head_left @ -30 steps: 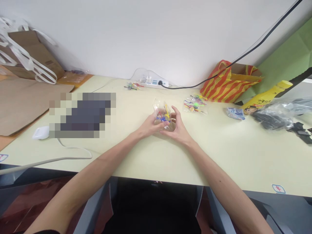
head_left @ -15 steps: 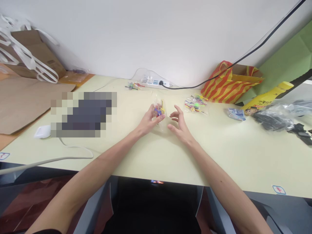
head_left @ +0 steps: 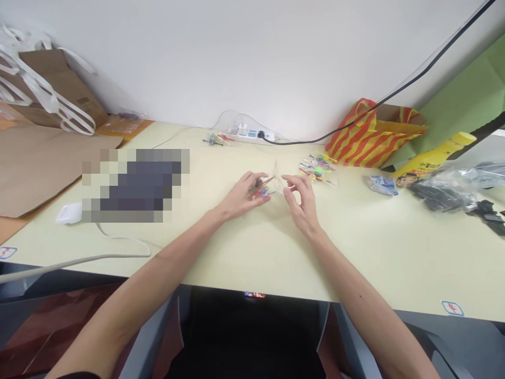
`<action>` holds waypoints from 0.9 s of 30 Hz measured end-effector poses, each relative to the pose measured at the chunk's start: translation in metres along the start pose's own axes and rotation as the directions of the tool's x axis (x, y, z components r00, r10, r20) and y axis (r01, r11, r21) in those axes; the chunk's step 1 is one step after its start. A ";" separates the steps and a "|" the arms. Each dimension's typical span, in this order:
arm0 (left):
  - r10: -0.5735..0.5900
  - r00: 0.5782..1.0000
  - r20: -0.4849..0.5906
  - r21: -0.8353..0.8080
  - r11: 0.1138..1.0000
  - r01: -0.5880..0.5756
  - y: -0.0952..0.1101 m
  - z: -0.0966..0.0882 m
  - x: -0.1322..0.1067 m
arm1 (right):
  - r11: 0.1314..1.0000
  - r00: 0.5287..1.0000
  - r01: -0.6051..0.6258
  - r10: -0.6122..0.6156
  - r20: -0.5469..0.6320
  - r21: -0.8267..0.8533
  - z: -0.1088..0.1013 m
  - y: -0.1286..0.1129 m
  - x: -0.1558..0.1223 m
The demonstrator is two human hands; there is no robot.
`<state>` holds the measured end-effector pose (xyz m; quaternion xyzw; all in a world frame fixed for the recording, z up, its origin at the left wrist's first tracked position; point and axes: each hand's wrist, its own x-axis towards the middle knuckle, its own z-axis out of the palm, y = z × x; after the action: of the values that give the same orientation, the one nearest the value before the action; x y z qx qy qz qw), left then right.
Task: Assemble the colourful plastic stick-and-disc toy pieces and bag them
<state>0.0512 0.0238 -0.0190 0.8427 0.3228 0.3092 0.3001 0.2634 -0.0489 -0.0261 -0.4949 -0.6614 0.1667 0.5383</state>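
Presently, both hands are at one clear packet (head_left: 261, 189) of small coloured pieces, raised in front of the person, near the middle of the table (head_left: 252, 252). Taking the packet as the clock's centre, with 12 towards the wall: left hand (head_left: 241, 197) at 9, thumb and fingers closed around the filled part; right hand (head_left: 303, 202) at 3, thumb and forefinger narrow, just beside the free film. Whether they pinch it cannot be told; the film is too transparent.

A second packet (head_left: 317, 169) lies at about 2, a third (head_left: 216, 139) between 10 and 11, near the power strip (head_left: 248, 135).

Step in hand, by judgement: two-handed handling of the packet's film edge. The next move seems to call for a sure right-hand pinch on the film, left grip steady; slippery film could escape.
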 end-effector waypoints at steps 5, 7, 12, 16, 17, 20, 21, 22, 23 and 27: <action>0.029 0.993 0.112 0.140 0.989 -0.044 -0.002 -0.005 -0.002 | 0.991 0.998 0.060 -0.061 -0.006 -0.121 -0.003 0.002 0.003; 0.023 0.990 0.140 0.169 0.985 -0.047 -0.002 -0.006 -0.002 | 0.989 0.997 0.071 -0.069 0.025 -0.129 -0.005 0.002 0.004; 0.019 0.984 0.176 0.208 0.976 -0.056 -0.003 -0.008 -0.002 | 0.999 0.998 0.022 -0.021 0.065 -0.025 -0.010 0.004 0.006; 0.019 0.981 0.191 0.223 0.973 -0.062 -0.009 -0.009 -0.002 | 0.992 0.990 -0.097 0.088 0.111 0.077 -0.014 0.006 0.007; 0.020 0.981 0.192 0.231 0.971 -0.065 -0.011 -0.008 -0.002 | 0.988 0.985 -0.120 0.108 0.135 0.092 -0.014 0.006 0.007; 0.023 0.982 0.189 0.257 0.964 -0.072 -0.014 -0.008 -0.002 | 0.979 0.968 -0.187 0.169 0.187 0.086 -0.015 0.007 0.006; 0.021 0.982 0.189 0.263 0.962 -0.071 -0.015 -0.008 -0.002 | 0.975 0.962 -0.207 0.189 0.198 0.077 -0.015 0.008 0.006; 0.020 0.981 0.190 0.265 0.962 -0.071 -0.016 -0.008 -0.002 | 0.972 0.956 -0.224 0.205 0.208 0.069 -0.014 0.009 0.006; 0.018 0.981 0.192 0.266 0.962 -0.069 -0.016 -0.008 -0.002 | 0.969 0.951 -0.237 0.219 0.217 0.064 -0.014 0.010 0.006; 0.010 0.981 0.193 0.272 0.960 -0.063 -0.018 -0.009 -0.002 | 0.951 0.929 -0.306 0.290 0.232 0.035 -0.011 0.018 0.006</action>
<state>0.0375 0.0361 -0.0264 0.9078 0.3171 0.1848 0.2028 0.2821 -0.0386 -0.0324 -0.5482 -0.6288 0.3244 0.4458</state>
